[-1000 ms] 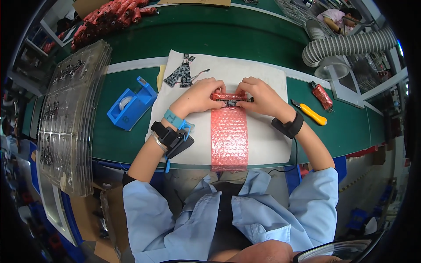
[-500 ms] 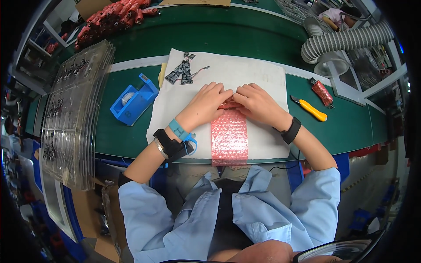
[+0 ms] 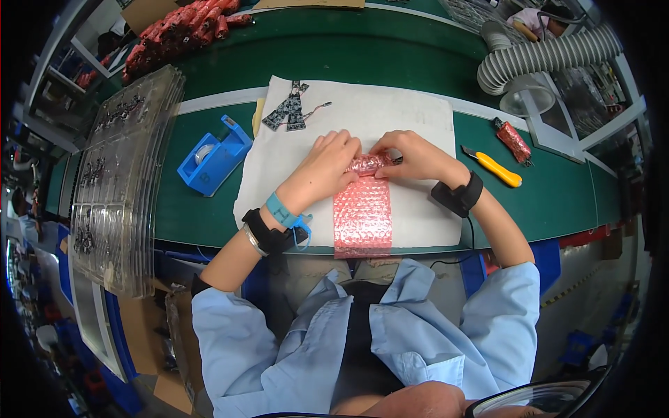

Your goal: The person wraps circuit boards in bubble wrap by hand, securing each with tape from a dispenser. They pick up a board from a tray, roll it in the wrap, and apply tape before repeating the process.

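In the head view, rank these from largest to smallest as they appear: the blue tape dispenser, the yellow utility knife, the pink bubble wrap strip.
1. pink bubble wrap strip
2. blue tape dispenser
3. yellow utility knife

Fisheye bending makes the first two close.

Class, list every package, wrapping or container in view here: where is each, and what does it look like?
Pink bubble wrap: strip on the white sheet, far end rolled under both hands.
Clear plastic trays: stacked at the left, holding small dark parts.
Red wrapped bundles: piled at the far left.
Cardboard box: brown, below the bench, left.
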Tool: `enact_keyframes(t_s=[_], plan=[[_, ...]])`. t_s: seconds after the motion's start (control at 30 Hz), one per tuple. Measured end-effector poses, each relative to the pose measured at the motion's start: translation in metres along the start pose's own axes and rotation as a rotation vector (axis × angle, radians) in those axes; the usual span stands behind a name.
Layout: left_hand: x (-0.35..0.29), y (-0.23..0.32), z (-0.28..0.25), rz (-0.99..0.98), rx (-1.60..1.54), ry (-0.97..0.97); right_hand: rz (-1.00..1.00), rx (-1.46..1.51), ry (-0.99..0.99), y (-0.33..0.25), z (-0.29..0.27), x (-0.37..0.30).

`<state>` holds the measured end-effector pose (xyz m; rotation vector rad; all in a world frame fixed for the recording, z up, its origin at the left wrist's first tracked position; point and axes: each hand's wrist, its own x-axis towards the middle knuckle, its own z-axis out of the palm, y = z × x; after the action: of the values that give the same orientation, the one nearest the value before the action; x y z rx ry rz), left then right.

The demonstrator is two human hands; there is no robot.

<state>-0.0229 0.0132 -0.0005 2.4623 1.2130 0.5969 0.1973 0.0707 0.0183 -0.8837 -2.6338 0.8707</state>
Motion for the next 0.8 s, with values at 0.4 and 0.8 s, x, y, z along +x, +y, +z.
enact_keyframes(t_s=[0.4, 0.8], plan=[[-0.006, -0.015, -0.006, -0.179, -0.207, -0.129, -0.105, -0.178, 0.109, -0.008, 0.005, -0.002], [-0.073, 0.075, 0.032, 0.003, 0.13, 0.069, -0.082, -0.178, 0.124, -0.007, 0.004, -0.001]])
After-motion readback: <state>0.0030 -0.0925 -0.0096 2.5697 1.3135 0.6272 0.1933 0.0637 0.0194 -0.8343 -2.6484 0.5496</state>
